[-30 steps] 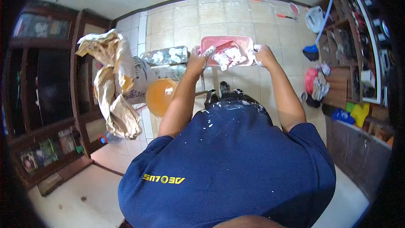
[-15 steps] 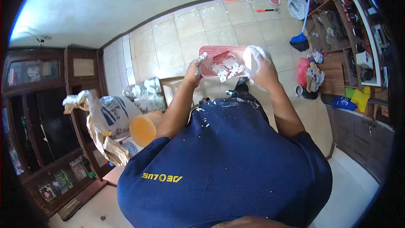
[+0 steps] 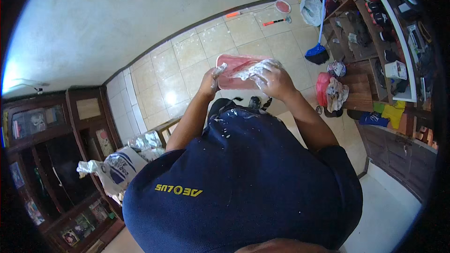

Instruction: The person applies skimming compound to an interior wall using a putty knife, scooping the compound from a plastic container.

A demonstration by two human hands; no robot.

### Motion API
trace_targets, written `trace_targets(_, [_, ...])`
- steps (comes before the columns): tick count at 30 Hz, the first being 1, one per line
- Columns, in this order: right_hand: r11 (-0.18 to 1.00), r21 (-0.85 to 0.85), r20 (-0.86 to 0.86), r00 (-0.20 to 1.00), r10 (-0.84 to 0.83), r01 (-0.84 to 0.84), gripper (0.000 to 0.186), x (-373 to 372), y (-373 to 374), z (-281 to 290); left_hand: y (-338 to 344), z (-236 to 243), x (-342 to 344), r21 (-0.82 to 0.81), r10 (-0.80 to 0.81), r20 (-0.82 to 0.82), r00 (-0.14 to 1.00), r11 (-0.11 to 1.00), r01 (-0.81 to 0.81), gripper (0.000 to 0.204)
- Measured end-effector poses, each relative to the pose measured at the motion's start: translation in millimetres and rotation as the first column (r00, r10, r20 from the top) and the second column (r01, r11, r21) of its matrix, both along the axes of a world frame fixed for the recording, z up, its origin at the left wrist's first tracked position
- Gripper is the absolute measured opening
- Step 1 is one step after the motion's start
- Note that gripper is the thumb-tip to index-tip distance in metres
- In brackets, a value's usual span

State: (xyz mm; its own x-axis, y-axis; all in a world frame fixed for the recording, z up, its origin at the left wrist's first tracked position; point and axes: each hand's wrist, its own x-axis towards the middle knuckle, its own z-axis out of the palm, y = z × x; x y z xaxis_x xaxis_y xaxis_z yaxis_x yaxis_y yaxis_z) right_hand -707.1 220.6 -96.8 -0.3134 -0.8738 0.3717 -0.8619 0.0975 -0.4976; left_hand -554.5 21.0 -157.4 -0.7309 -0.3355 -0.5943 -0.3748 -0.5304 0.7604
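Note:
My left hand (image 3: 209, 80), white paste on its thumb, grips the left end of a pink rectangular tray (image 3: 228, 78) held out before my body. My right hand (image 3: 275, 82) reaches over the tray's right part, its paste-covered fingers curled on a white mass (image 3: 253, 69); what exactly they grasp is unclear. My dark blue shirt (image 3: 243, 168) is spattered with white near the top.
Paper sacks (image 3: 119, 168) lie at lower left beside dark cabinets (image 3: 40, 187). Farther ahead are an orange-handled tool (image 3: 273, 22) and a round pink object (image 3: 282, 6). At right stand a blue broom (image 3: 318, 51), plastic bag (image 3: 310, 8), cloth heap (image 3: 333, 93) and shelving (image 3: 356, 37).
My right hand has left the tray's right edge and moved inward over it. The view has turned, so the sacks appear lower and the broom farther left; the yellow bucket is no longer visible.

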Motion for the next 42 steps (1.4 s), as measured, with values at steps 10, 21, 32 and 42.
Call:
trace_targets(10, [0.989, 0.142, 0.002, 0.999, -0.037, 0.037, 0.020, -105, -79, -6, -91, -18, -118, 0.022, -0.108, -0.082, 0.991, 0.994, 0.110, 0.050])
trace_targets(21, [0.921, 0.173, -0.246, 0.921, -0.302, 0.348, 0.029, -190, -157, 8, -210, -10, -256, 0.085, -0.196, -0.277, 0.941, 0.970, 0.227, 0.036])
trace_targets(32, [0.815, 0.444, -0.231, 0.926, -0.299, 0.373, 0.038, -233, -173, 8, -223, -10, -317, 0.164, -0.120, -0.297, 0.947, 0.971, 0.175, 0.030])
trace_targets(42, [0.964, 0.093, -0.285, 0.935, -0.213, 0.248, 0.022, -336, -177, 16, -219, 25, -386, -0.046, -0.167, -0.301, 0.939, 0.986, 0.161, 0.036])
